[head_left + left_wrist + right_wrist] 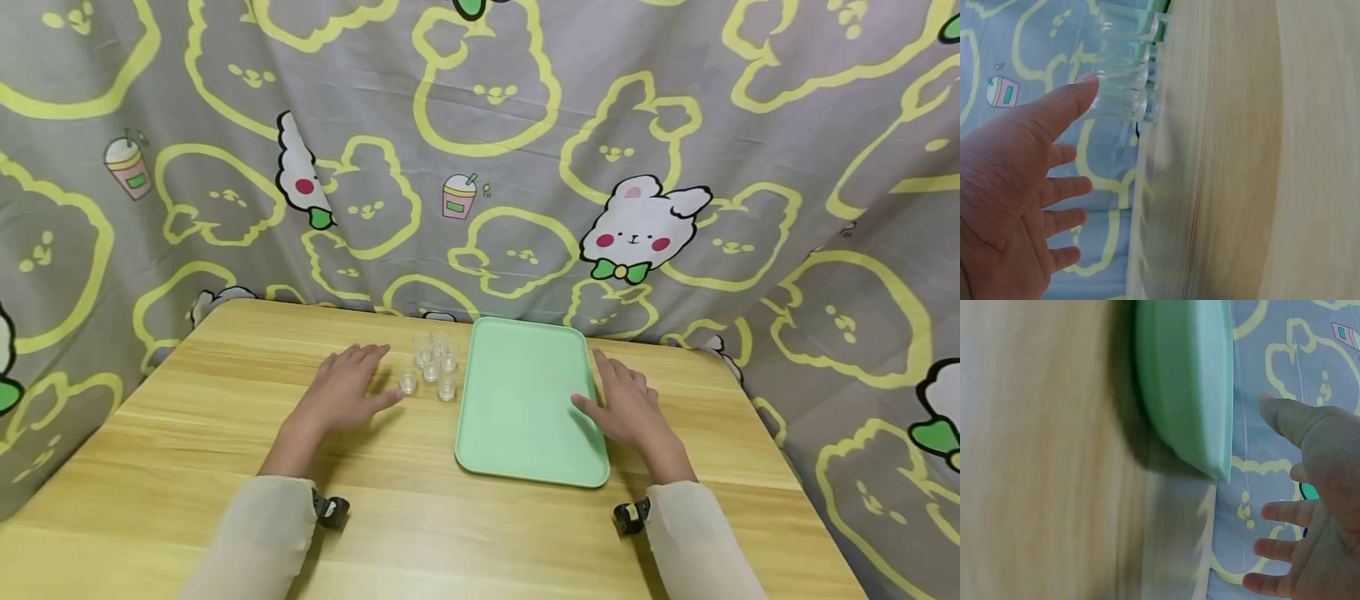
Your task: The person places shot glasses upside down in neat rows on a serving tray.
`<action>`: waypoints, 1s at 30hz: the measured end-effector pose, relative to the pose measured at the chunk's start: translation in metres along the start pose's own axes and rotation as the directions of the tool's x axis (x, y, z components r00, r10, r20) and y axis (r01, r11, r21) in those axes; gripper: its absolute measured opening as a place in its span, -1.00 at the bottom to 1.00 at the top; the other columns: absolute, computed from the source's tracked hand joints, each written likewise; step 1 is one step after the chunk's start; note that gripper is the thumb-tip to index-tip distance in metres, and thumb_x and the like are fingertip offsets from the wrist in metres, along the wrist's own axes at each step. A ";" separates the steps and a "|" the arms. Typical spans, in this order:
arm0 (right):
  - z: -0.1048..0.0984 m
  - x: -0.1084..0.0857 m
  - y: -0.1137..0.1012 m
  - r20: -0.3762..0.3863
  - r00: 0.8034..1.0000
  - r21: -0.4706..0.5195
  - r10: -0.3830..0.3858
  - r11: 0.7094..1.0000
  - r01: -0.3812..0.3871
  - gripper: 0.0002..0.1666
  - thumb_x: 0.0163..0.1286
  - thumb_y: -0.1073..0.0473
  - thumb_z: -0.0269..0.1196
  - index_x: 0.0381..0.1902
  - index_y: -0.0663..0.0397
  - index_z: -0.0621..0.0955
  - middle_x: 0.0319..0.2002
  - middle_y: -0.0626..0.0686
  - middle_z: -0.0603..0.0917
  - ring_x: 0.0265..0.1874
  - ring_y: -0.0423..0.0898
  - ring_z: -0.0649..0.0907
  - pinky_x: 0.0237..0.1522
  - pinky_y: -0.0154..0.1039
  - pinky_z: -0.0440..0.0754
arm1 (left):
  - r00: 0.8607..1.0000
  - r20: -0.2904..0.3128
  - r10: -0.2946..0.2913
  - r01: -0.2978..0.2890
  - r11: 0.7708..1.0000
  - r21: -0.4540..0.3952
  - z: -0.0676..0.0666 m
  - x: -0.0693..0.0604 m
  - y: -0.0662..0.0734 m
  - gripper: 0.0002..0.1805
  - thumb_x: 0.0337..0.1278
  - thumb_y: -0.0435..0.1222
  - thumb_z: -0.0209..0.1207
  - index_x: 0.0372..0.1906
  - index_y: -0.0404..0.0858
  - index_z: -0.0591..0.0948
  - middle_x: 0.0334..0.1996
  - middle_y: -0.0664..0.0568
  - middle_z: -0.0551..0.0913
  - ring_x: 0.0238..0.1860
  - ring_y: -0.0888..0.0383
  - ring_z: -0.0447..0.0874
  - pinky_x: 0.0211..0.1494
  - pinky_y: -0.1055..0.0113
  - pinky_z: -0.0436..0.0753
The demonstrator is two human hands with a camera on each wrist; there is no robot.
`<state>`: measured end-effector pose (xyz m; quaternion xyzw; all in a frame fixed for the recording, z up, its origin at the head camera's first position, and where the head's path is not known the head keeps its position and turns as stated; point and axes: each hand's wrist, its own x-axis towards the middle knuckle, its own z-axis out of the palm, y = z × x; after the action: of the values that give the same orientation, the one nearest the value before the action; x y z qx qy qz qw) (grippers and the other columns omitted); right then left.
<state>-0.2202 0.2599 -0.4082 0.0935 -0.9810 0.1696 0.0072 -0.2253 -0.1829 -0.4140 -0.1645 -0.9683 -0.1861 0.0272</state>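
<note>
Several small clear shot glasses (pixel 431 372) stand in a cluster on the wooden table, left of a light green tray (pixel 532 400). My left hand (pixel 344 390) is beside the cluster on its left, fingers spread and holding nothing. In the left wrist view its thumb appears near the glasses (pixel 1124 103); whether it touches one, I cannot tell. Over the tray's right edge is my right hand (pixel 628 403), fingers extended and grasping nothing. The right wrist view shows the tray's outer side (pixel 1179 381) apart from the thumb.
The wooden table (pixel 420 533) reaches back to a grey curtain (pixel 390 108) with yellow cartoon outlines, which also hangs along both sides. A dark camera band (pixel 330 510) is on the left wrist and another band (pixel 632 517) on the right.
</note>
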 end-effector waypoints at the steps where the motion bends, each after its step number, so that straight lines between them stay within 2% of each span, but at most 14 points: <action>1: 0.000 0.000 0.001 0.008 1.000 0.018 0.000 1.000 0.000 0.07 0.51 -0.25 0.20 0.66 0.12 -0.04 0.49 0.47 0.19 0.39 0.57 0.19 0.20 0.56 0.19 | 1.000 0.002 0.002 -0.002 1.000 -0.004 0.001 0.001 0.001 -0.13 0.36 0.15 0.21 0.56 -0.26 0.28 0.49 -0.29 0.32 0.51 -0.37 0.13 0.50 -0.37 0.02; 7: 0.002 0.003 0.005 0.032 0.999 0.196 -0.033 0.980 0.026 0.09 0.55 -0.18 0.19 0.64 0.26 -0.12 0.43 0.55 0.25 0.37 0.51 0.32 0.31 0.44 0.31 | 0.999 0.037 -0.003 0.006 0.997 -0.080 0.008 0.006 0.005 -0.25 0.37 0.05 0.25 0.46 -0.30 0.41 0.40 -0.29 0.44 0.42 -0.37 0.29 0.41 -0.39 0.18; 11: 0.003 0.003 0.009 0.042 0.999 0.286 -0.027 0.958 0.014 0.09 0.56 -0.13 0.19 0.64 0.25 -0.15 0.35 0.57 0.34 0.25 0.43 0.51 0.25 0.33 0.47 | 0.998 0.062 -0.024 0.034 0.988 -0.154 0.012 0.012 0.006 -0.31 0.36 0.04 0.27 0.40 -0.31 0.47 0.30 -0.25 0.54 0.35 -0.33 0.39 0.38 -0.35 0.25; 17: 0.005 0.003 0.016 0.060 0.998 0.328 0.004 0.944 -0.024 0.00 0.58 0.00 0.19 0.64 0.25 -0.11 0.23 0.48 0.50 0.08 0.28 0.66 0.07 0.17 0.63 | 0.996 0.076 -0.035 0.053 0.968 -0.246 0.015 0.022 0.004 -0.43 0.34 -0.01 0.30 0.24 -0.33 0.58 0.09 -0.21 0.64 0.14 -0.22 0.53 0.24 -0.18 0.47; 24: 0.011 0.003 0.021 0.074 0.996 0.394 0.042 0.917 -0.068 -0.12 0.56 0.19 0.20 0.62 0.29 0.02 -0.06 0.24 0.60 -0.19 0.04 0.65 -0.28 -0.16 0.65 | 0.996 0.078 -0.030 0.054 0.943 -0.327 0.017 0.029 0.001 -0.54 0.33 -0.08 0.34 0.13 -0.32 0.62 0.03 -0.18 0.65 0.05 -0.12 0.58 0.15 -0.07 0.56; 28: 0.014 0.005 0.023 0.062 0.997 0.404 0.052 0.912 -0.073 -0.20 0.53 0.29 0.19 0.58 0.34 0.13 -0.12 0.19 0.61 -0.22 0.02 0.61 -0.29 -0.19 0.61 | 0.996 0.084 -0.032 0.060 0.928 -0.367 0.018 0.032 0.000 -0.59 0.33 -0.12 0.35 0.10 -0.30 0.63 0.01 -0.15 0.65 0.02 -0.06 0.59 0.13 -0.04 0.57; 30: 0.015 0.006 0.024 0.061 0.997 0.404 0.055 0.912 -0.074 -0.25 0.52 0.31 0.18 0.55 0.37 0.17 -0.11 0.20 0.60 -0.18 0.05 0.61 -0.26 -0.16 0.60 | 0.995 0.090 -0.037 0.068 0.925 -0.375 0.020 0.033 -0.001 -0.62 0.32 -0.13 0.35 0.08 -0.28 0.62 -0.02 -0.12 0.65 -0.01 -0.04 0.59 0.12 -0.02 0.57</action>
<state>-0.2301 0.2764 -0.4302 0.0645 -0.9270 0.3671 -0.0414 -0.2563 -0.1664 -0.4288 -0.1481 -0.9187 -0.3627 -0.0493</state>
